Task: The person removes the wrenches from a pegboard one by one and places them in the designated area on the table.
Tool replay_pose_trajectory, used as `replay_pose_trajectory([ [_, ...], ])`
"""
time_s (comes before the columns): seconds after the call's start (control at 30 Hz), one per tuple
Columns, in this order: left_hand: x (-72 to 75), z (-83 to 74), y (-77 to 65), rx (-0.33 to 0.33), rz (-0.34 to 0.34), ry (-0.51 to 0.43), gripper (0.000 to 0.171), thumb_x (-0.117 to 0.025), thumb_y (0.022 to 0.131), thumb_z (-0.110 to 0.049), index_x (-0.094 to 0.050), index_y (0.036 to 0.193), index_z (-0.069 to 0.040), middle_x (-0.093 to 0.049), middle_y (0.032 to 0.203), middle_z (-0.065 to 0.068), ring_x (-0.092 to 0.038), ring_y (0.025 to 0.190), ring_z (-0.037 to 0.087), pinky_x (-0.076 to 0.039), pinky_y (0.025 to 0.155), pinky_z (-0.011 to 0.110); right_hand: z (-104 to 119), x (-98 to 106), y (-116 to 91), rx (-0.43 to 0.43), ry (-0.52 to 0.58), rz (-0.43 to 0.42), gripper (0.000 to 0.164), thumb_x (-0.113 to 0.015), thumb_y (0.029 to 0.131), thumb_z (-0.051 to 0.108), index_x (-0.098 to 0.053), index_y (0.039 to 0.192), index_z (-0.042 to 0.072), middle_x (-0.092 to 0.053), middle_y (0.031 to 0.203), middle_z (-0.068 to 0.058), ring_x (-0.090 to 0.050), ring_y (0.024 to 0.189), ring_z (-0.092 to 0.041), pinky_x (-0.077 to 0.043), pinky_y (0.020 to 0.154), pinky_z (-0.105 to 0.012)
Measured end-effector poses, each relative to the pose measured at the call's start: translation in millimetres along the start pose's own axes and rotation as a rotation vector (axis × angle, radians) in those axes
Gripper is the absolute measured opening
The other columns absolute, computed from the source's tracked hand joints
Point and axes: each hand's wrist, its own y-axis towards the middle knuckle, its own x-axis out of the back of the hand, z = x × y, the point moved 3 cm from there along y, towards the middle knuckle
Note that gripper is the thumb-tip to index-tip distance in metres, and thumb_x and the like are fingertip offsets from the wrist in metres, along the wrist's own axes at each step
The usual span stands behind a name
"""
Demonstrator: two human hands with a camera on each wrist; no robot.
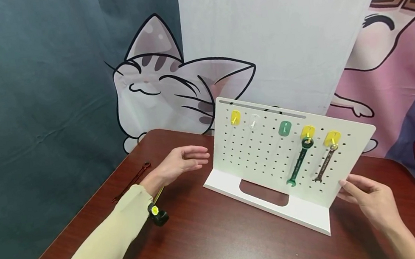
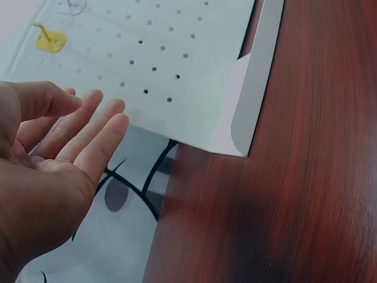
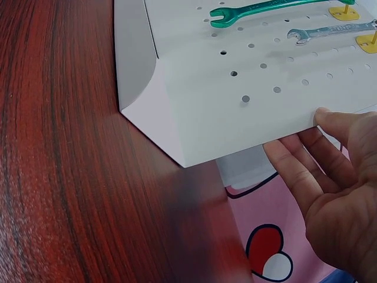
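Note:
A white pegboard stand [image 1: 260, 153] stands upright on the table. My right hand [image 1: 377, 200] pinches its right edge, the thumb on the front face and the fingers behind. Just off the board's left edge, my left hand [image 1: 178, 165] holds nothing, its fingers extended toward it; the left wrist view shows the palm and fingertips beside the white panel. A green wrench [image 1: 299, 164] hangs from a yellow hook [image 1: 308, 131]. To its right a silver wrench [image 1: 325, 165] hangs from another yellow hook [image 1: 332, 137]. A green hook [image 1: 285, 128], a clear hook [image 1: 254, 121] and a yellow hook [image 1: 235, 117] hold nothing.
A reddish wrench [image 1: 132, 181] lies on the dark red wooden table [image 1: 205, 241], left of my left forearm. The left sleeve bears a black strap mount [image 1: 158, 214]. Behind the table hangs a cartoon-printed curtain [image 1: 276, 23].

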Motion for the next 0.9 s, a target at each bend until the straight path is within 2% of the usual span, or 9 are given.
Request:
replay_pose_trajectory([
  [0.23, -15.5, -2.6, 8.1, -0.017, 0.035, -0.019, 0.050, -0.059, 0.102, 0.005, -0.053, 0.151, 0.001, -0.058, 0.150, 0.027, -0.061, 0.137, 0.042, -0.056, 0.108, 0.038, 0, 0, 0, -0.013, -0.029, -0.010, 0.023, -0.073, 0.099, 0.005, -0.081, 0.112, 0.022, -0.081, 0.097, 0.016, -0.080, 0.075, -0.010, -0.063, 0.069, -0.021],
  [0.47, -31.3, -3.7, 15.5, -0.051, 0.065, -0.006, 0.051, -0.058, 0.102, 0.004, -0.051, 0.152, 0.003, -0.060, 0.149, 0.026, -0.065, 0.135, 0.033, -0.054, 0.112, 0.045, -1, 0, -1, -0.010, -0.022, -0.019, 0.023, -0.074, 0.098, 0.004, -0.081, 0.110, 0.023, -0.080, 0.097, 0.017, -0.080, 0.075, -0.010, -0.064, 0.068, -0.023],
  [0.63, -41.8, -5.4, 20.0, -0.067, 0.081, 0.012, 0.051, -0.057, 0.101, 0.005, -0.052, 0.151, 0.002, -0.061, 0.148, 0.025, -0.065, 0.135, 0.034, -0.054, 0.112, 0.041, -1, 0, -1, -0.004, -0.025, -0.016, 0.023, -0.073, 0.099, 0.004, -0.081, 0.111, 0.022, -0.080, 0.097, 0.016, -0.080, 0.075, -0.010, -0.064, 0.068, -0.023],
  [0.9, -66.8, -11.0, 30.2, -0.105, 0.127, -0.020, 0.051, -0.057, 0.100, 0.008, -0.053, 0.151, 0.002, -0.061, 0.148, 0.027, -0.063, 0.136, 0.036, -0.050, 0.117, 0.041, 0, -1, -1, -0.013, -0.036, -0.018, 0.022, -0.074, 0.099, 0.005, -0.081, 0.113, 0.021, -0.080, 0.097, 0.017, -0.080, 0.075, -0.010, -0.064, 0.068, -0.022],
])
